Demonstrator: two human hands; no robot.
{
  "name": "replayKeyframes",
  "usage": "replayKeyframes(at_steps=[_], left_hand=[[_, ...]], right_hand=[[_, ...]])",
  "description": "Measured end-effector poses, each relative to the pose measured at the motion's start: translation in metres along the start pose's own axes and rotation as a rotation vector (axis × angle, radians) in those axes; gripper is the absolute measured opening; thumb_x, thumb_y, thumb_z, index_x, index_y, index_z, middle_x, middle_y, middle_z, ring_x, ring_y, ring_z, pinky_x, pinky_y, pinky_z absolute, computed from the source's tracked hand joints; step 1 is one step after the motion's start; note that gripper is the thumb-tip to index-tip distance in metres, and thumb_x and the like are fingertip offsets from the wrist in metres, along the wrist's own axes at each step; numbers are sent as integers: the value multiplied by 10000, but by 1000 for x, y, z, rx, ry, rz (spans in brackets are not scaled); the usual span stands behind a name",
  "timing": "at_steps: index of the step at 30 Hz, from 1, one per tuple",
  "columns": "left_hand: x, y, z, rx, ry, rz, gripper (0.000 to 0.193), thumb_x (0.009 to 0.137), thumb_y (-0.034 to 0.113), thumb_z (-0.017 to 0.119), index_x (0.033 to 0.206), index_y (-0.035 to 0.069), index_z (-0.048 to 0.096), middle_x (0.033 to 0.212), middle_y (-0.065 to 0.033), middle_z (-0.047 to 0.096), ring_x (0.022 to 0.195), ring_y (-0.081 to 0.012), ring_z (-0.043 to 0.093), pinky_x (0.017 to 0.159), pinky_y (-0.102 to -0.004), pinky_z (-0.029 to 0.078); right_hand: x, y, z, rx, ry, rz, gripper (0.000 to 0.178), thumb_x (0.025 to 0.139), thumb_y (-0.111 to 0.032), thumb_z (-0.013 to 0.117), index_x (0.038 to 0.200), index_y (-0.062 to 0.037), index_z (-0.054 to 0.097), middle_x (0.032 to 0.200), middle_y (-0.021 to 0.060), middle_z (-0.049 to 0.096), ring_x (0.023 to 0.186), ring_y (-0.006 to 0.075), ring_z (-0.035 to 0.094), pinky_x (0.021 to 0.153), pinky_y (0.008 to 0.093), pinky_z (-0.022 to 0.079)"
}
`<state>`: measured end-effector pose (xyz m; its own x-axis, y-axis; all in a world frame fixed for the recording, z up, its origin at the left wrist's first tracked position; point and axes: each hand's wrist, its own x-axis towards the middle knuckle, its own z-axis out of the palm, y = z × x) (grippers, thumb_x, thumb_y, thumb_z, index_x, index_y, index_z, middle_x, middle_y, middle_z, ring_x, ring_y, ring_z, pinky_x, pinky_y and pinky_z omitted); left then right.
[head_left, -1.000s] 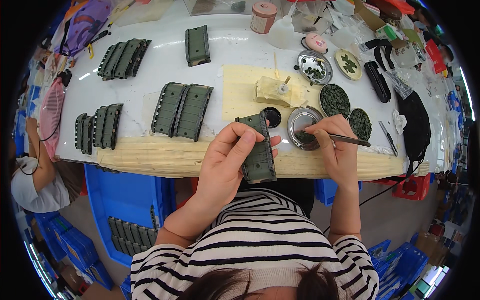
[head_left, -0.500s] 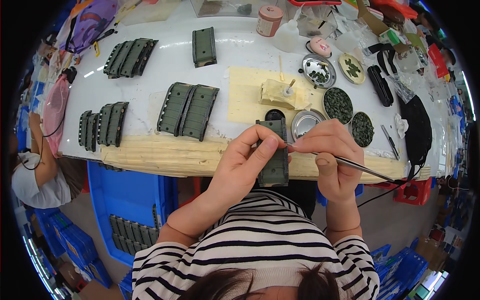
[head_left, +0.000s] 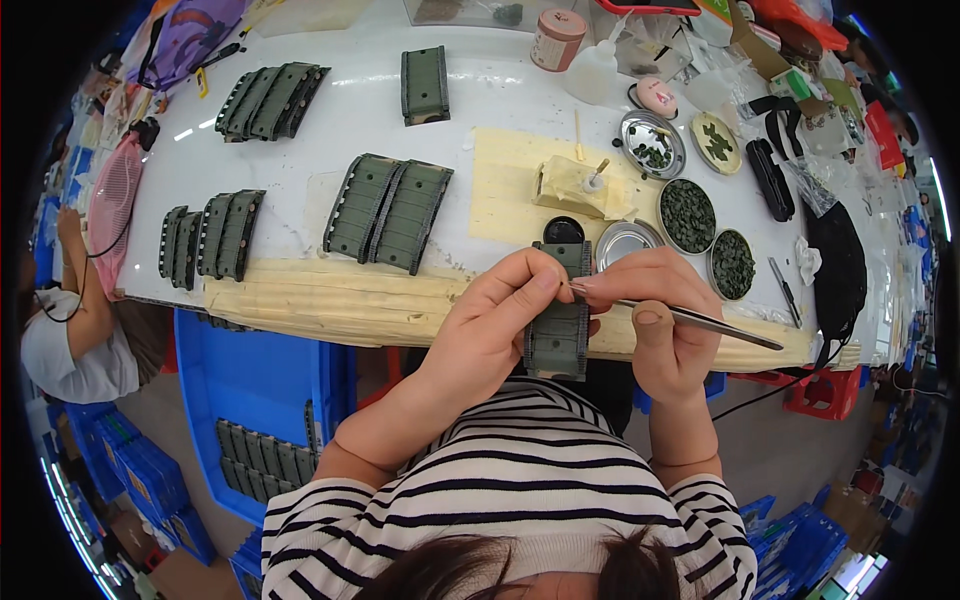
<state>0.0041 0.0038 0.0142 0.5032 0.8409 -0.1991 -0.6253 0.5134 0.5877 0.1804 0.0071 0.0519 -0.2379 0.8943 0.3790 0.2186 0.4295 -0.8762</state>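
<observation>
My left hand [head_left: 495,312] is closed around a dark green ribbed panel [head_left: 556,352], thumb and forefinger pinching near its upper part. The panel stands lengthwise over the front edge of the table. In my right hand [head_left: 672,305] is a pair of metal tweezers [head_left: 738,331], slanting down to the right with the tips at the left fingertips over the panel. Whatever sits between the tips is too small to make out. Fingertips of both hands nearly meet there and cover the panel's middle.
Two tins of dark green pieces [head_left: 686,215] [head_left: 732,264] stand right, near a silver tin [head_left: 628,240], a black cap [head_left: 563,230] and a taped block [head_left: 580,190]. More green panels [head_left: 388,215] lie left. A blue crate [head_left: 265,375] sits below; another person [head_left: 80,330] is far left.
The whole view has shifted slightly, moving the table items up and right in the picture. The panel shows a little further right under my fingers; both hands keep their grip.
</observation>
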Motion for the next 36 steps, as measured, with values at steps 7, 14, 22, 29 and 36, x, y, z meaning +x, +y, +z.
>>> replayKeyframes(at_steps=[7,14,22,29,36], left_hand=[[-1,2,1,8,4,3,209,1019,218,423,974,31,506,963,-108,617,892,-171,642,766,-288,535],[0,-1,2,0,5,23,211,1021,218,416,990,32,511,964,-106,617,894,-168,642,759,-283,537],[0,-2,-2,-27,-17,20,179,1012,170,404,1116,45,478,1074,-111,586,1003,-180,616,865,-323,519],[-8,20,2,-23,133,192,634,880,-88,466,1454,71,247,1327,-166,471,1162,-275,557,1012,-468,457],[-15,22,-14,-380,96,192,534,882,-57,522,1378,47,352,1162,-112,556,1131,-227,550,1095,-483,379]], right_hand=[[2,1,0,-23,-14,-31,137,835,-102,661,914,3,700,832,110,648,740,206,607,670,284,488],[0,1,1,-28,-1,-29,145,833,-102,670,932,-1,703,846,108,641,744,208,610,671,281,484],[-1,4,3,-36,18,-45,131,874,-80,609,926,1,699,865,113,646,742,193,604,663,276,482],[-3,34,2,-51,248,110,181,927,-91,547,869,6,687,801,88,651,751,180,573,681,288,458],[2,48,7,-393,141,24,100,872,-94,614,867,-34,693,738,65,620,698,215,512,671,310,412]])
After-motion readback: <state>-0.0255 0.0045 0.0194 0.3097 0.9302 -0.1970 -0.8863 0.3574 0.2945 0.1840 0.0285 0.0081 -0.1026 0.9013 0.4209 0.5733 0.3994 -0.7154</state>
